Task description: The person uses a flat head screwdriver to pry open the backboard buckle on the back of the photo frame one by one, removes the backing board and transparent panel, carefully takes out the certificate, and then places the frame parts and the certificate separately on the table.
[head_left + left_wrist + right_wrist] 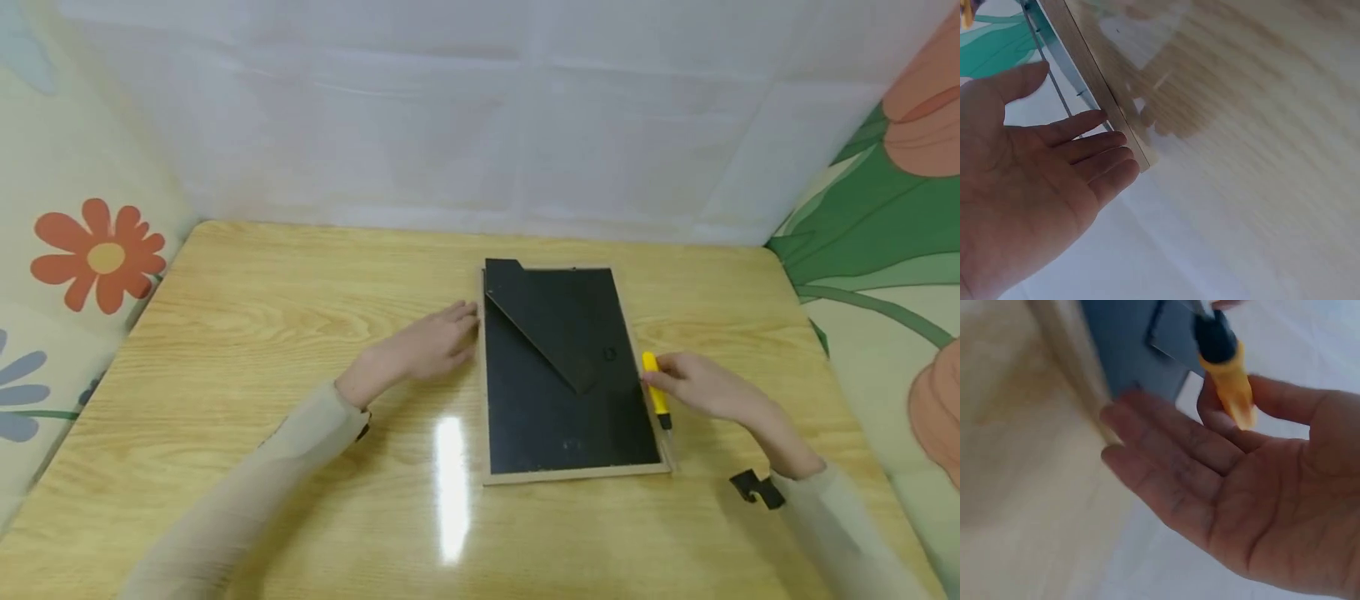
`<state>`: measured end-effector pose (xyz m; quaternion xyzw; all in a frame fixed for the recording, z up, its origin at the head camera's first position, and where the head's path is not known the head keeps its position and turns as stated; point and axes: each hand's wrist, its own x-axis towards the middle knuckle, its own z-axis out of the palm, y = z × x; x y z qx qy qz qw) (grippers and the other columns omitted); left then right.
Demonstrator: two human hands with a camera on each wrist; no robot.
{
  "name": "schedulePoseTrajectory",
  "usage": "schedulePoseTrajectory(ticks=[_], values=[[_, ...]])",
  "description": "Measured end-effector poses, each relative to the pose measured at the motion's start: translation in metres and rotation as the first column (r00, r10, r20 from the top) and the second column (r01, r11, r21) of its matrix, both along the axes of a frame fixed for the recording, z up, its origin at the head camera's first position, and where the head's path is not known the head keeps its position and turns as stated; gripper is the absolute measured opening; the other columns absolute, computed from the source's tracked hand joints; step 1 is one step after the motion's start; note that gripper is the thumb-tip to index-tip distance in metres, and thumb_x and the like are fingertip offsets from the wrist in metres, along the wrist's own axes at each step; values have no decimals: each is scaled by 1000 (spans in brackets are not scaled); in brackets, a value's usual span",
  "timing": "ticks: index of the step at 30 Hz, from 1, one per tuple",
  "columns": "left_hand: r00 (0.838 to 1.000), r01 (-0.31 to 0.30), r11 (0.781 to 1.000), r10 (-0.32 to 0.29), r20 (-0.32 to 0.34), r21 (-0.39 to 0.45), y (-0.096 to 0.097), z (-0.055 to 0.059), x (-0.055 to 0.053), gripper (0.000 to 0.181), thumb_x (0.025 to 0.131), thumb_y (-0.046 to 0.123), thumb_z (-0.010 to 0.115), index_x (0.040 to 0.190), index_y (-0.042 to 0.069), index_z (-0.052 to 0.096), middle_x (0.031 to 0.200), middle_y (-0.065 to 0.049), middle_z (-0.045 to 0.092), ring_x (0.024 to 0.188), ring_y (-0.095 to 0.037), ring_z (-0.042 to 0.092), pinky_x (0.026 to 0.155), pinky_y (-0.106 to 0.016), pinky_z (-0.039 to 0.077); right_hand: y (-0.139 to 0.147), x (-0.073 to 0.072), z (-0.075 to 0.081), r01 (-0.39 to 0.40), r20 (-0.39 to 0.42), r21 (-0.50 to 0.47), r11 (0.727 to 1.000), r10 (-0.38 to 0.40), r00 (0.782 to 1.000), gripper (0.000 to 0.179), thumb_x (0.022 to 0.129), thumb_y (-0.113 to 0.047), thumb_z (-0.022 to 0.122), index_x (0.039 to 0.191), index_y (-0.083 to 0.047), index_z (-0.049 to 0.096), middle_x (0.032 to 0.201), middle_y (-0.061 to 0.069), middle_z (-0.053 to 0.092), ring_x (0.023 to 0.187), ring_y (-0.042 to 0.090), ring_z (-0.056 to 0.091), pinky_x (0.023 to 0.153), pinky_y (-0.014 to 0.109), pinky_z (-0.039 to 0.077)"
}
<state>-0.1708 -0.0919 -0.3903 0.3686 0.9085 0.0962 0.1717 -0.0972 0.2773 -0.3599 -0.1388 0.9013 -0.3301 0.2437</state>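
Head: R fingers (676, 363), pinch-grip on s'driver (661, 402)

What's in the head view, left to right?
printed orange flower → left hand → black-backed frame → yellow-handled screwdriver pinched in right hand → printed green leaf

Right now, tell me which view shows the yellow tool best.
Head view: the yellow tool shows from handle to thin shaft. The right wrist view shows its handle closer but crops the shaft. The left wrist view has only a yellow patch, top left, perhaps the tool.
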Motion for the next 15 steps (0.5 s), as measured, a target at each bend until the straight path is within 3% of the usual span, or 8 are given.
schedulePoseTrajectory(ticks=[4,6,8,11,13,15], values=[[1000,9,1000,-8,21,-11,0,-5,-4,77,101,38,49,151,-6,12,157,-24,1,145,-37,3,117,-44,9,-18,-18,8,17,-24,-111,994,-20,1000,27,101,-24,52,98,2,62,77,5,61,68,23,58,63,38,54],[1000,30,998,-29,9,-51,2,-8,-6,82,101,46,44,152,-4,3,158,-22,-6,145,-36,-3,117,-44,7,-37,-27,5,64,-54,-241,968,-80,995,29,99,-24,56,101,4,62,81,9,64,70,27,62,67,43,57],[999,38,994,-40,-16,-100,4,-11,-6,85,101,52,39,151,-4,0,157,-22,-9,145,-35,-5,117,-44,5,-60,-36,0,99,-74,-392,915,-138,988,29,97,-21,60,105,6,62,87,14,66,74,31,65,70,46,58],[998,22,984,-34,-61,-175,5,-13,-4,89,99,58,35,152,-3,-1,158,-21,-10,145,-34,-5,117,-45,5,-92,-50,-11,130,-56,-584,801,-200,978,31,94,-11,63,113,13,59,101,22,67,85,31,68,76,44,57],[996,11,979,-28,-81,-204,6,-12,-2,92,97,61,35,152,-3,-1,158,-20,-9,146,-33,-4,117,-45,6,-107,-58,-16,168,-21,-650,741,-239,971,31,92,-5,64,115,14,57,107,25,66,91,31,68,77,40,57],[995,5,976,-27,-99,-219,6,-13,-1,94,96,63,36,152,-3,0,158,-20,-8,146,-33,-2,117,-45,6,-115,-65,-20,217,11,-676,704,-285,958,31,92,-3,64,115,14,56,109,26,65,93,31,68,76,37,57]])
